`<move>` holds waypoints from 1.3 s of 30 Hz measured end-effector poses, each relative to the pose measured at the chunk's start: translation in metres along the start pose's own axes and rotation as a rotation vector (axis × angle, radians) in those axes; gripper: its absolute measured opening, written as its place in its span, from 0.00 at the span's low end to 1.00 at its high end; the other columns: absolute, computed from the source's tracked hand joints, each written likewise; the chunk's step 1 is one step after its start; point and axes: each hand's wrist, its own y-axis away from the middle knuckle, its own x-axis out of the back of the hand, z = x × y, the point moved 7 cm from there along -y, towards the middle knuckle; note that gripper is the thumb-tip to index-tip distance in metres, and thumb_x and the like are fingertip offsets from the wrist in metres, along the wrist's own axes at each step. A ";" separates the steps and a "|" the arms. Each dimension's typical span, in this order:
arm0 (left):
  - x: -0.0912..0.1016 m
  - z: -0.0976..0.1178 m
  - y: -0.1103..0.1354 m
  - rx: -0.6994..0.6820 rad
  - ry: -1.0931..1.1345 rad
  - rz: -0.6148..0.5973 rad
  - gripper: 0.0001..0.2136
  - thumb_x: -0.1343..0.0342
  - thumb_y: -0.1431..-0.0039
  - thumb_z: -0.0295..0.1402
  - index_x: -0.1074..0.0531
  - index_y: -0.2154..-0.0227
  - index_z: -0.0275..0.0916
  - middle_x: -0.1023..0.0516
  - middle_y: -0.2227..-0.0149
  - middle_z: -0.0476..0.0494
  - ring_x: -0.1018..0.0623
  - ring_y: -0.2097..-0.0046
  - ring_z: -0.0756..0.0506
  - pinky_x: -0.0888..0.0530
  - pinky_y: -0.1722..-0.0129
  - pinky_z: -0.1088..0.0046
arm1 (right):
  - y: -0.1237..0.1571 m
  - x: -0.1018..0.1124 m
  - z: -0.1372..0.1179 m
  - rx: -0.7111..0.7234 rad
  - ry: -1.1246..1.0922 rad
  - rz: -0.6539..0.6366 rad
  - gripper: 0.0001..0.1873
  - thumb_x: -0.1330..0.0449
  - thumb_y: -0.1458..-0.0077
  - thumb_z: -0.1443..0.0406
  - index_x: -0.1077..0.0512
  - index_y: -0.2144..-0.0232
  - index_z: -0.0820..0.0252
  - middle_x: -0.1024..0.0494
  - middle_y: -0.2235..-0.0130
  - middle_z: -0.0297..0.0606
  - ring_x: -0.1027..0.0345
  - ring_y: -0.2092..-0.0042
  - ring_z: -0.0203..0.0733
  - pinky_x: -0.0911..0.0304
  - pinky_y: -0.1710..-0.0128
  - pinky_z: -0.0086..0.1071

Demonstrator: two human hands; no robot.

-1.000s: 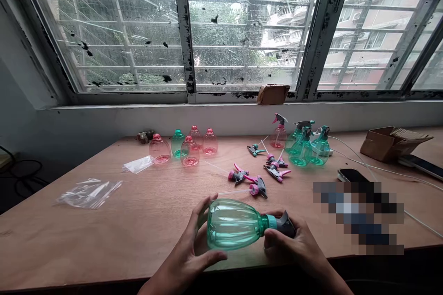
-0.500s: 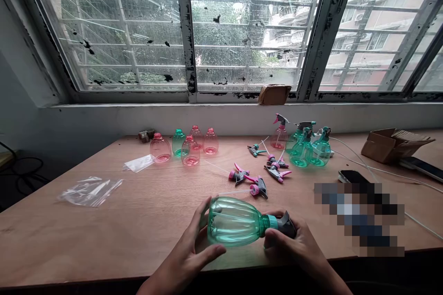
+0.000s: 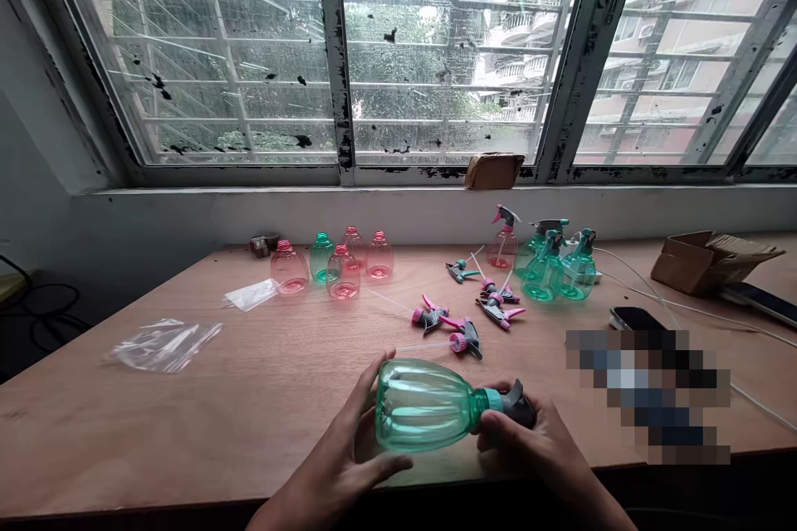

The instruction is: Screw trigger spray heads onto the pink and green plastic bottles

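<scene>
A green see-through spray bottle (image 3: 423,404) lies sideways just above the table's near edge, its base toward the left. My left hand (image 3: 345,456) wraps around the bottle's base, thumb below and fingers behind. My right hand (image 3: 529,444) is closed on the grey spray head (image 3: 515,404) at the bottle's neck. Loose pink and grey spray heads (image 3: 464,338) lie on the table just beyond the bottle.
Pink and green headless bottles (image 3: 339,261) stand at the back left. Assembled spray bottles (image 3: 551,265) stand at the back right. Plastic bags (image 3: 163,343) lie at the left. A phone (image 3: 633,318), cables and a cardboard box (image 3: 706,257) lie at the right of the wooden table (image 3: 249,398).
The bottle has shifted very slightly in my hands; both hands keep their hold. Nothing else on the table has moved.
</scene>
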 end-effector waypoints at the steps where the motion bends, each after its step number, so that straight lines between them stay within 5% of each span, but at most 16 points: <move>1: 0.000 0.001 0.000 -0.003 -0.008 0.000 0.41 0.35 0.40 0.33 0.54 0.33 0.64 0.59 0.25 0.54 0.50 0.27 0.37 0.41 0.32 0.60 | 0.000 0.000 0.000 -0.004 -0.011 0.005 0.18 0.26 0.53 0.56 0.24 0.66 0.62 0.17 0.77 0.34 0.23 0.76 0.39 0.30 0.76 0.26; 8: 0.000 -0.002 0.004 0.014 0.046 -0.029 0.47 0.33 0.41 0.36 0.63 0.31 0.59 0.52 0.27 0.44 0.45 0.29 0.35 0.45 0.31 0.52 | -0.001 0.000 0.001 -0.001 -0.022 -0.006 0.18 0.26 0.52 0.56 0.23 0.65 0.62 0.16 0.76 0.35 0.22 0.75 0.40 0.29 0.75 0.26; 14: 0.000 -0.001 0.001 0.017 -0.005 0.006 0.39 0.35 0.40 0.38 0.53 0.32 0.56 0.52 0.27 0.45 0.46 0.29 0.35 0.46 0.30 0.55 | -0.001 0.001 0.002 -0.005 -0.007 0.000 0.20 0.26 0.53 0.55 0.24 0.65 0.63 0.17 0.77 0.35 0.23 0.76 0.41 0.30 0.75 0.28; 22: 0.003 -0.002 0.003 -0.013 -0.087 0.000 0.44 0.34 0.42 0.42 0.58 0.32 0.59 0.46 0.28 0.44 0.42 0.30 0.33 0.49 0.30 0.51 | -0.002 0.001 0.003 -0.007 -0.006 0.020 0.19 0.26 0.54 0.55 0.24 0.66 0.62 0.17 0.77 0.36 0.22 0.76 0.43 0.30 0.76 0.30; 25: 0.005 -0.003 0.002 -0.022 -0.030 0.010 0.38 0.39 0.38 0.44 0.56 0.32 0.58 0.46 0.29 0.41 0.41 0.31 0.33 0.46 0.32 0.49 | -0.002 0.001 0.005 -0.009 -0.022 0.005 0.19 0.26 0.54 0.55 0.24 0.67 0.62 0.16 0.78 0.36 0.23 0.77 0.41 0.30 0.76 0.28; 32: -0.001 0.000 -0.001 -0.046 0.066 0.023 0.40 0.29 0.46 0.35 0.46 0.36 0.59 0.52 0.27 0.45 0.43 0.30 0.33 0.36 0.35 0.53 | -0.004 0.005 0.006 -0.020 -0.047 0.045 0.18 0.26 0.53 0.55 0.23 0.68 0.62 0.16 0.80 0.36 0.24 0.78 0.42 0.30 0.75 0.30; 39: 0.001 -0.003 0.002 -0.017 0.040 0.046 0.40 0.32 0.43 0.38 0.51 0.35 0.61 0.44 0.29 0.43 0.37 0.32 0.33 0.38 0.35 0.52 | -0.003 0.003 0.008 -0.036 -0.016 0.021 0.19 0.26 0.54 0.55 0.24 0.67 0.62 0.16 0.79 0.36 0.23 0.77 0.43 0.30 0.74 0.31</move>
